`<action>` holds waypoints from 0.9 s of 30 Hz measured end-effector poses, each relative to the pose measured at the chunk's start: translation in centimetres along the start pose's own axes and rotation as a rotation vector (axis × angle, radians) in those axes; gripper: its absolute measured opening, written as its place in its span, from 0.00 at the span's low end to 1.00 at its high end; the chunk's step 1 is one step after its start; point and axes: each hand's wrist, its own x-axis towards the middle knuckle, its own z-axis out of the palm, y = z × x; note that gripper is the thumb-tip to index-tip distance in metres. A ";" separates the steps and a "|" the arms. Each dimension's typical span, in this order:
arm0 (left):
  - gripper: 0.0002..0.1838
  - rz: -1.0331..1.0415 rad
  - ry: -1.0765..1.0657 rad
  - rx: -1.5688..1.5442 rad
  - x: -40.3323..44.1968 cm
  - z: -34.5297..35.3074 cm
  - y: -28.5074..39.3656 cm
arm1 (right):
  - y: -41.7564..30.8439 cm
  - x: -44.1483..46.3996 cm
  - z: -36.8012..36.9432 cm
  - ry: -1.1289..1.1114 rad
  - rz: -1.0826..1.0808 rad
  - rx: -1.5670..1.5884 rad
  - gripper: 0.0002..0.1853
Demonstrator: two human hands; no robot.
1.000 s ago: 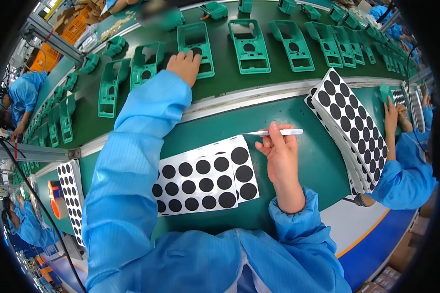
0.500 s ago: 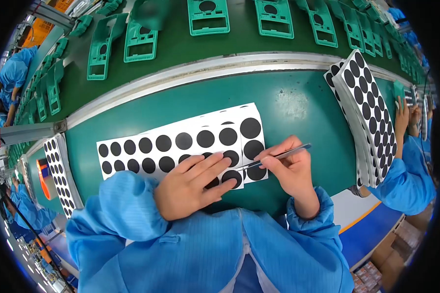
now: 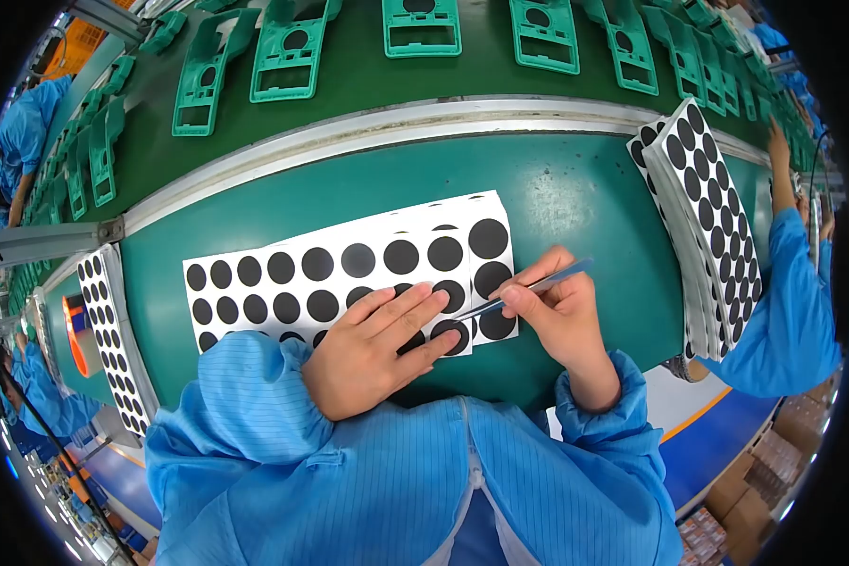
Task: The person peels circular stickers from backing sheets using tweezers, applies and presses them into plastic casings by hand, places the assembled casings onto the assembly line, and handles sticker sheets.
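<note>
Head view: sheet (image 3: 335,267) with black dots lies on the table (image 3: 575,203), in front of the body. Second sheet (image 3: 492,304) sticks out past its right end.

Left grip (image 3: 377,354) is palm down on the sheet near its lower right corner, fingers slightly spread, not pinching anything.

Right grip (image 3: 558,307) is pinching tweezers (image 3: 569,272) between thumb and fingers; tips point at the sheet's lower right dots, just beside the left fingertips. Contact with a dot: can't tell.

Dotted stack (image 3: 712,203) tilted at far right, another stack (image 3: 113,340) at left, orange roll (image 3: 78,351) just beside that one. Beyond the rail (image 3: 368,125), green housings (image 3: 424,45) sit on the belt (image 3: 349,90). Co-worker's sleeve (image 3: 788,311) behind the right stack, arm reaching toward the belt.
</note>
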 end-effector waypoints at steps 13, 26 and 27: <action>0.12 -0.110 0.020 -0.055 0.2 0.0 0.2 | 0.8 -2.7 1.5 -0.174 -1.190 -0.892 0.14; 0.17 -0.073 0.027 -0.021 0.4 -0.5 0.6 | -1.3 -5.2 1.0 -0.251 -0.932 -0.743 0.14; 0.18 -0.074 0.012 -0.049 0.4 -0.6 0.5 | -2.0 -5.6 0.9 -0.261 -0.837 -0.639 0.13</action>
